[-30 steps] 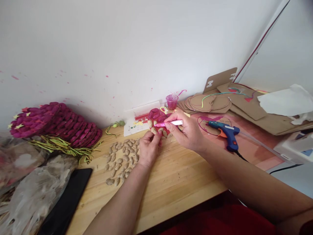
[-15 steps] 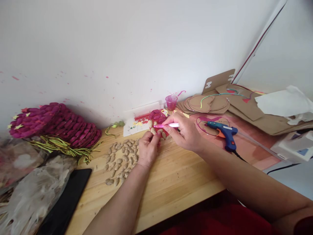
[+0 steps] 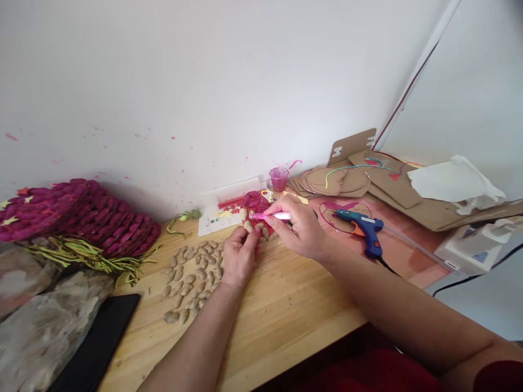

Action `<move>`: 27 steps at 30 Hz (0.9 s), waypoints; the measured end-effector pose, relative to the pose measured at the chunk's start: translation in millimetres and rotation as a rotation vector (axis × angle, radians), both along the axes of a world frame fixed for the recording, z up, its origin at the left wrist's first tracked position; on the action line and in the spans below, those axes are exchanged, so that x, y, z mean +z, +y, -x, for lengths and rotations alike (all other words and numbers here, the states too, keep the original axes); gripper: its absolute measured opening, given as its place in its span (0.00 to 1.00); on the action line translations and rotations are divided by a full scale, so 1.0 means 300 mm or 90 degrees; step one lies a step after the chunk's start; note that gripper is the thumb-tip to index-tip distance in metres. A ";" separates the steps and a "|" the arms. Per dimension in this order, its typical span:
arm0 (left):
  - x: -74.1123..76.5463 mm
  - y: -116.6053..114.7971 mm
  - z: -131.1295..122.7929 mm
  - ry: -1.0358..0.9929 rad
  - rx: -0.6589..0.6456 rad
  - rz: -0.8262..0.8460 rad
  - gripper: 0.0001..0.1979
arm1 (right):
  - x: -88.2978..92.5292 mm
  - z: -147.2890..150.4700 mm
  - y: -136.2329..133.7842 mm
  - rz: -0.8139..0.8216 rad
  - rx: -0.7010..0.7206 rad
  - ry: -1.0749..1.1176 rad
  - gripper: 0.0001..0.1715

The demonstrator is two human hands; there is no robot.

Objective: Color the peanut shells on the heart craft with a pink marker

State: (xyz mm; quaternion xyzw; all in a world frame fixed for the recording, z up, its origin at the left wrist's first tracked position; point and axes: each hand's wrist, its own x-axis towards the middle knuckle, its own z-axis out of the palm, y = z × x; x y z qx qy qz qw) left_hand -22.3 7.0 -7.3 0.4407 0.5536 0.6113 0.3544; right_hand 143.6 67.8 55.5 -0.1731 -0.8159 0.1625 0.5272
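My left hand (image 3: 240, 253) pinches the near edge of a red craft piece (image 3: 255, 202) with peanut shells on it. Its far part is painted magenta, while the shells close to my fingers are still bare tan. In my right hand (image 3: 301, 228) is a paintbrush (image 3: 281, 216) with a white handle, held between thumb and fingers. The brush's pink-stained tip touches the shells near the left edge. My fingers hide the lower right of the piece. Loose peanuts (image 3: 189, 279) lie on the wooden table, left of my left hand.
A cup of magenta paint (image 3: 279, 179) stands against the wall. A blue glue gun (image 3: 363, 228) lies on the right, near cardboard cutouts (image 3: 324, 181). Stacked magenta peanut pieces (image 3: 110, 218), green cords (image 3: 102, 256), a plastic bag (image 3: 61, 332) and a black slab (image 3: 98, 343) fill the left.
The whole view has shifted slightly, so things sit a little further left. The brush tip has moved slightly over the shells; both hands keep their holds.
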 end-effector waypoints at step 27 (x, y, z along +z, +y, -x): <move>0.016 0.000 -0.021 -0.116 -0.013 0.045 0.23 | -0.015 -0.016 0.031 0.240 -0.010 0.066 0.12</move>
